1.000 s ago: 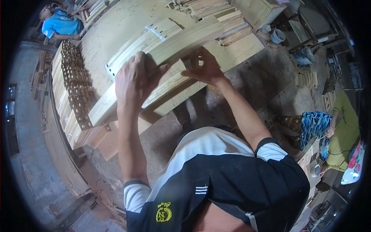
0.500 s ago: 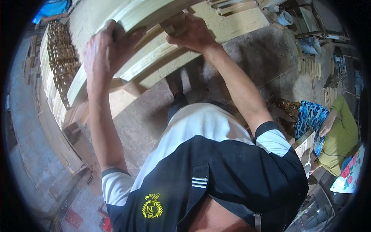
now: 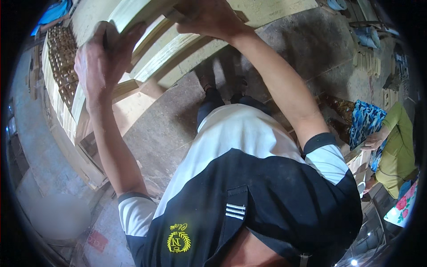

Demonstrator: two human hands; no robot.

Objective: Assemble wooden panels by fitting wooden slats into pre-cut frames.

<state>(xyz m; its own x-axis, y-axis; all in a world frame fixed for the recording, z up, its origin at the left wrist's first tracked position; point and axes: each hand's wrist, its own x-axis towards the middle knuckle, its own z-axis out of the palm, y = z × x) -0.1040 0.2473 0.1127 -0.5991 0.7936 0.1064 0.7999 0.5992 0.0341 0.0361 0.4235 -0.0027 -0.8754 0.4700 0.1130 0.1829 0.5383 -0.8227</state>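
Observation:
A long pale wooden board (image 3: pixel 144 12) runs across the top of the view, its lower side facing me. My left hand (image 3: pixel 100 62) is closed on it, thumb and fingers apart around its edge, with something dark showing between them. To the right, my right hand (image 3: pixel 209 18) has its fingers bent around a small brown block against the board; the fingertips are in shadow and partly hidden. Just below the hands lies another pale wooden strip (image 3: pixel 167 60).
Stacked brown slotted wooden pieces (image 3: pixel 62 62) stand at the left of the dusty worktable (image 3: pixel 267 15). On the right, a person in a yellow-green top (image 3: pixel 398 151) works close by. A bucket (image 3: pixel 367 36) and wood strips (image 3: pixel 367 62) lie at the far right.
Both my hands have shifted left and a little away from me, the right one farther, coming closer to the left. The board's visible part has shifted left too.

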